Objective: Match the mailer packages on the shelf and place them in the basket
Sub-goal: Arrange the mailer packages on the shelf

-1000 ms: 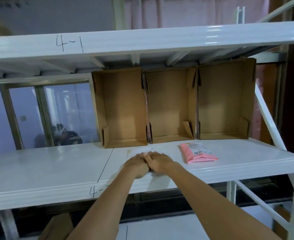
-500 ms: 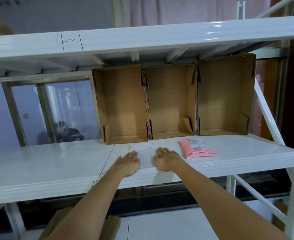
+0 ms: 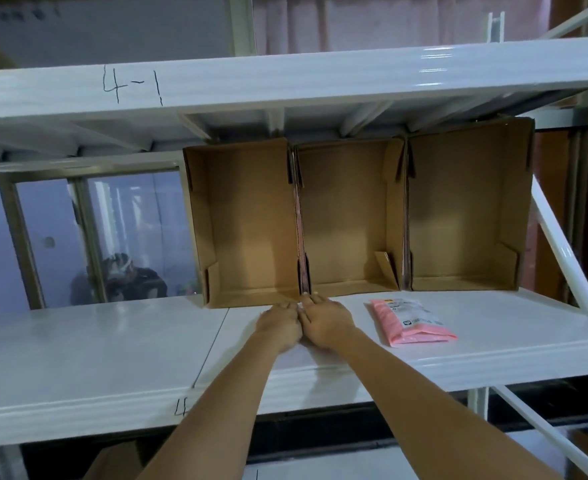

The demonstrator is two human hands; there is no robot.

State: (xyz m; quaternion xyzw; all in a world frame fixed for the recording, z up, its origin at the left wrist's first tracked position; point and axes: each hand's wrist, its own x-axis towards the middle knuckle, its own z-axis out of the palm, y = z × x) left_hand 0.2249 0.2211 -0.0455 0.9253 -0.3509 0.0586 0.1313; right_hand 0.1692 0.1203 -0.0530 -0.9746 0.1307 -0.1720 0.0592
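A pink mailer package (image 3: 409, 321) with a white label lies flat on the white shelf (image 3: 112, 348), right of my hands. My left hand (image 3: 280, 327) and my right hand (image 3: 327, 322) rest side by side on the shelf, touching each other. Their fingertips reach the foot of the gap between the left cardboard box (image 3: 247, 220) and the middle cardboard box (image 3: 348, 216). A thin pink edge (image 3: 299, 230) stands wedged in that gap. My right fingers lie fairly straight; my left fingers look bent and their tips are hidden. No basket is in view.
A third open cardboard box (image 3: 465, 209) stands on its side at the right, with another thin edge (image 3: 405, 237) wedged beside it. An upper shelf beam (image 3: 285, 77) marked "4-1" runs overhead. A slanted white brace (image 3: 562, 254) borders the right end.
Half a second ago my hands lay apart and flat near the shelf's front. They have come together and slid back to the foot of the boxes. The pink mailer has not moved.
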